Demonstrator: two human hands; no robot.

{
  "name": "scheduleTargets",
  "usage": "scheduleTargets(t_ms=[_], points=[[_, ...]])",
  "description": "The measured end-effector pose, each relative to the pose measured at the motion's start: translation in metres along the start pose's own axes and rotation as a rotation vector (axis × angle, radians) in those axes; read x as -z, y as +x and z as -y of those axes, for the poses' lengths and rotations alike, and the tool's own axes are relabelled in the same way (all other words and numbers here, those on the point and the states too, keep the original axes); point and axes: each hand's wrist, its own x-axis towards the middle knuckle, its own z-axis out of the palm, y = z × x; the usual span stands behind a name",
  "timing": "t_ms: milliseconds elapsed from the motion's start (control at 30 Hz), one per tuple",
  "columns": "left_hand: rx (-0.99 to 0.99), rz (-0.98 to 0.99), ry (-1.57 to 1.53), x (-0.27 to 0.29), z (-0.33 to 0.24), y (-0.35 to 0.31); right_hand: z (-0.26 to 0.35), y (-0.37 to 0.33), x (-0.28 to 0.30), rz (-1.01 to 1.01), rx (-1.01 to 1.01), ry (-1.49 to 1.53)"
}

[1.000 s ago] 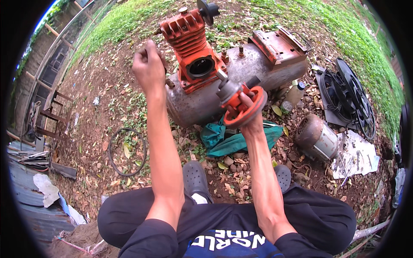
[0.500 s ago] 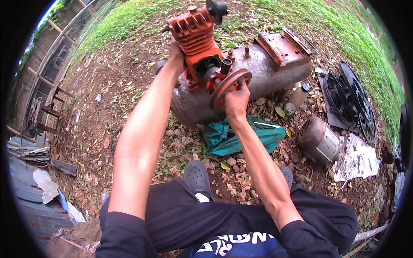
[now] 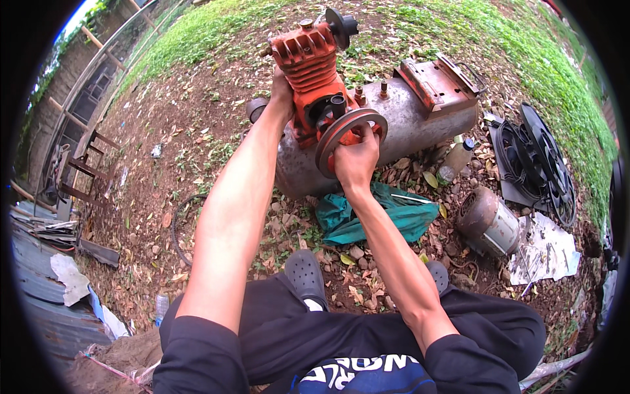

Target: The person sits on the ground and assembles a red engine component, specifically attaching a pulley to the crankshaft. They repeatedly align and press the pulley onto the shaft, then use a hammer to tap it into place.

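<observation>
An orange-red air compressor pump (image 3: pixel 314 71) with cooling fins stands tilted on a rusty grey cylindrical tank (image 3: pixel 426 128). My left hand (image 3: pixel 282 95) grips the pump's left side below the fins, its fingers mostly hidden behind. At the pump's lower front, a dark round opening shows in the crankcase. Before it sits a red grooved pulley wheel (image 3: pixel 328 141), with a short dark tube (image 3: pixel 338 104) rising behind its rim. My right hand (image 3: pixel 356 159) holds the pulley, fingers curled in among its spokes. A black round filter (image 3: pixel 341 28) sticks out at the pump's top right.
A green cloth (image 3: pixel 394 220) lies on leafy, stony ground before the tank. To the right are a bottle (image 3: pixel 456 161), a rusty electric motor (image 3: pixel 487 220), black fan parts (image 3: pixel 535 164) and a pale sheet (image 3: pixel 551 249) with small tools. Corrugated metal (image 3: pixel 49 282) lies at left.
The pulley has turned its face more toward me and hides more of the red part behind it. My right hand has shifted its grip on it. My left hand stays on the pump.
</observation>
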Motion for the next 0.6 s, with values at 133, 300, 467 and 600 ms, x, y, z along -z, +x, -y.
scheduleTargets(t_ms=[133, 300, 467, 600], points=[[0.008, 0.015, -0.061, 0.02, 0.003, 0.01, 0.008, -0.005, -0.006, 0.01, 0.058, -0.045], [0.007, 0.026, -0.03, 0.015, 0.009, 0.015, 0.003, 0.001, -0.008, -0.006, 0.163, -0.138], [-0.04, -0.016, -0.019, 0.025, 0.014, 0.019, 0.019, -0.005, -0.012, 0.003, 0.21, -0.189], [-0.056, 0.035, -0.028, 0.023, 0.015, 0.016, 0.018, -0.002, -0.013, -0.041, 0.274, -0.265]])
